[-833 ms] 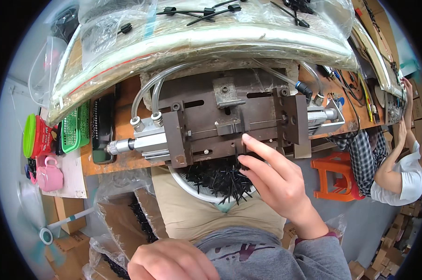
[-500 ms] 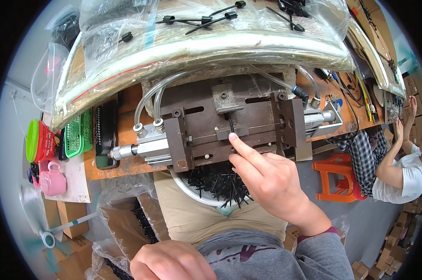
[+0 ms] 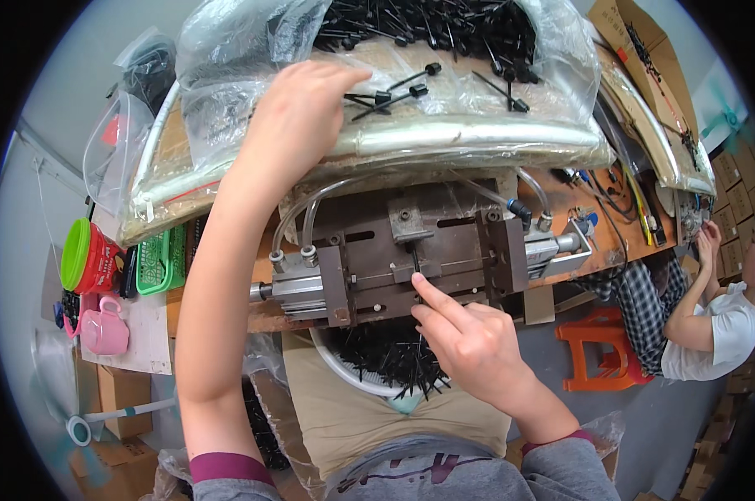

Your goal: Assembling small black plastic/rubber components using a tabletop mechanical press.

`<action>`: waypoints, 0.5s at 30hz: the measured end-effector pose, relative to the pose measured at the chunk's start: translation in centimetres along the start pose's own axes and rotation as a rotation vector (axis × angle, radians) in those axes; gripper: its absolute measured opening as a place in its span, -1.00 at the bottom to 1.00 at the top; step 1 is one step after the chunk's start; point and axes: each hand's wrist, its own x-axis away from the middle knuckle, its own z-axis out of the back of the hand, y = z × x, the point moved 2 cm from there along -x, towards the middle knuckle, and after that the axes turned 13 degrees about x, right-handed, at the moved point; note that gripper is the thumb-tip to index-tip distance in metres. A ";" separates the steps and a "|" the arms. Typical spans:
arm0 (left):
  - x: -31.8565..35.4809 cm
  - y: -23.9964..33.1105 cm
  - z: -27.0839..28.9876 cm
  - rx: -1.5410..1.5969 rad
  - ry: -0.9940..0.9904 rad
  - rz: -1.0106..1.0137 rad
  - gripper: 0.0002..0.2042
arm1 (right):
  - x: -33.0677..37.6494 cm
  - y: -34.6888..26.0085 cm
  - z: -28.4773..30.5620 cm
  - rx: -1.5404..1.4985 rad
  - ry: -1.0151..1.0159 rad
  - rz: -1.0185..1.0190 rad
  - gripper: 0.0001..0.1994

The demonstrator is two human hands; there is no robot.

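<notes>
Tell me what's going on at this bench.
A person sits at a metal press jig. The right hand pinches a thin black pin into the jig's middle slot. The left hand reaches up onto a clear bag of black pins on the shelf above, fingers spread on the plastic. A bowl of more pins sits in the lap. Another person sits on the right.

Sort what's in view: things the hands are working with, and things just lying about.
In use: left hand on the bag of black pins; right hand setting a pin in the metal press jig; bowl of pins.
Lying about: pink mug, green basket, orange stool.
</notes>
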 end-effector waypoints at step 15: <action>4.3 9.3 2.8 0.680 -0.059 0.187 -0.85 | -0.2 1.6 2.3 -1.132 0.078 -0.491 -0.40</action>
